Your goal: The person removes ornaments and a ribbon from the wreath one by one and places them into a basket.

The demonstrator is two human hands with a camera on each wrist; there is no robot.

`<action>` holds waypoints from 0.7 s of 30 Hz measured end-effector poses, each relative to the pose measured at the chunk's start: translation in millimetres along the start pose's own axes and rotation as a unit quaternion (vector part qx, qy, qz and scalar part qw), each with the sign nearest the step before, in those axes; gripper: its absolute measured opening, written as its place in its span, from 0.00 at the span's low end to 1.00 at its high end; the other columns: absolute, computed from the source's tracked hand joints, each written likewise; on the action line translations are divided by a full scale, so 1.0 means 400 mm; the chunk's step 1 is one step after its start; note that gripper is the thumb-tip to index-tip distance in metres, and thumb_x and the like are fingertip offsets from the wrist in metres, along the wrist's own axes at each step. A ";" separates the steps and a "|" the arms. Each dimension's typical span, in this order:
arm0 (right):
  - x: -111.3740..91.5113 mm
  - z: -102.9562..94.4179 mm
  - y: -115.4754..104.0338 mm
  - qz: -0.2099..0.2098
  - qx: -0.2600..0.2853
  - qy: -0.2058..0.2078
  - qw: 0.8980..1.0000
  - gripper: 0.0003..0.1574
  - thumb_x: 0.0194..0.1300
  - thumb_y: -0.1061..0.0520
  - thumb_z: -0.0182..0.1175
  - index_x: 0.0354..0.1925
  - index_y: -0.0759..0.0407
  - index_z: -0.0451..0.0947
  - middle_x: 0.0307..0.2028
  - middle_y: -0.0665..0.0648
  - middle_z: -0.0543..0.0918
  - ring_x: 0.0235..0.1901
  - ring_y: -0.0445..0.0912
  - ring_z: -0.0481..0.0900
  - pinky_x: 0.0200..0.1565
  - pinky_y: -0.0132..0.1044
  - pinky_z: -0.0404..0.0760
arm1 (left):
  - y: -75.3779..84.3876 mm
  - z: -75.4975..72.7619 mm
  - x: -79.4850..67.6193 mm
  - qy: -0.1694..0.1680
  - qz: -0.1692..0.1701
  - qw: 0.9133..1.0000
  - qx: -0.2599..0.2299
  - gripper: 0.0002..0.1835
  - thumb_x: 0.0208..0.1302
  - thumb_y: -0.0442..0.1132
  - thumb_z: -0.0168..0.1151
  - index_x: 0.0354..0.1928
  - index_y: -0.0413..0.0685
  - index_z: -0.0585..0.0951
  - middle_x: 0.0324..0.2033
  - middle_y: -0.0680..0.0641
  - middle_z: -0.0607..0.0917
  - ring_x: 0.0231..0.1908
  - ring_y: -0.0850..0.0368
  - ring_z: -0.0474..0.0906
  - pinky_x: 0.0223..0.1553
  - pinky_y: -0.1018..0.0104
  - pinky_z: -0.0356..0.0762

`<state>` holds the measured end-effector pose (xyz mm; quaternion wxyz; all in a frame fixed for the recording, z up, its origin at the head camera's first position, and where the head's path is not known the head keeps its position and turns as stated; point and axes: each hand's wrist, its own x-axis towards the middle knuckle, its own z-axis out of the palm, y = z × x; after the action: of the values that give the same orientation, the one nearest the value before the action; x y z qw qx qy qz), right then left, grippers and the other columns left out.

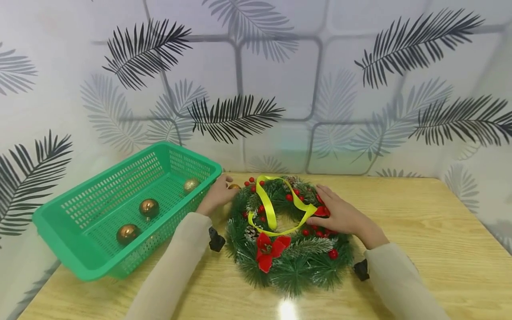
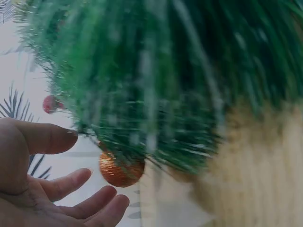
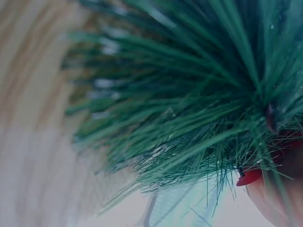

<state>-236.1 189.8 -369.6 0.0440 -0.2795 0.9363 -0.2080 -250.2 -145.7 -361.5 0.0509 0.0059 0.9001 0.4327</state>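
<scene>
A green wreath (image 1: 294, 271) lies flat on the table, dressed with red berries, red flowers (image 1: 269, 251) and pine cones. A looped yellow ribbon (image 1: 267, 209) lies across its top. Beside its far left edge, my left hand (image 1: 218, 194) reaches out with thumb and fingers apart. Just past those fingertips, a copper-orange bauble (image 2: 120, 170) shows against the wreath's needles in the left wrist view. On the wreath's right side rests my right hand (image 1: 344, 216), fingers extended over the red flowers and thumb toward the ribbon. Needles mostly hide that hand in the right wrist view.
A green plastic basket (image 1: 72, 262) stands to the left, close by my left forearm. Inside it are two bronze baubles (image 1: 149, 208) and a paler gold bauble (image 1: 191, 185). Behind the wooden table (image 1: 432, 266) rises a leaf-patterned wall covering (image 1: 280, 80).
</scene>
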 end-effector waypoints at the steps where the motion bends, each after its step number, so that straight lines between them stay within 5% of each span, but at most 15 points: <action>1: -0.001 -0.001 0.000 0.000 0.000 -0.001 1.000 0.63 0.60 0.31 0.58 0.74 0.67 0.43 0.73 0.69 0.46 0.72 0.65 0.45 0.65 0.63 0.57 | -0.004 0.003 0.003 0.001 -0.001 1.000 -0.001 0.26 0.70 0.40 0.49 0.65 0.34 0.61 0.64 0.30 0.64 0.61 0.36 0.65 0.56 0.45 0.69; 21: -0.004 0.004 0.001 -0.002 -0.019 0.012 1.000 0.62 0.59 0.31 0.58 0.73 0.66 0.46 0.73 0.68 0.47 0.72 0.64 0.47 0.66 0.62 0.58 | -0.040 0.026 0.045 -0.020 0.013 0.999 -0.025 0.24 0.71 0.37 0.47 0.66 0.35 0.63 0.62 0.31 0.69 0.58 0.38 0.71 0.52 0.50 0.74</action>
<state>-234.5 190.6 -371.2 0.0276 -0.2793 0.9400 -0.1938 -266.6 -146.8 -381.9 0.0638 0.0247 0.8877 0.4554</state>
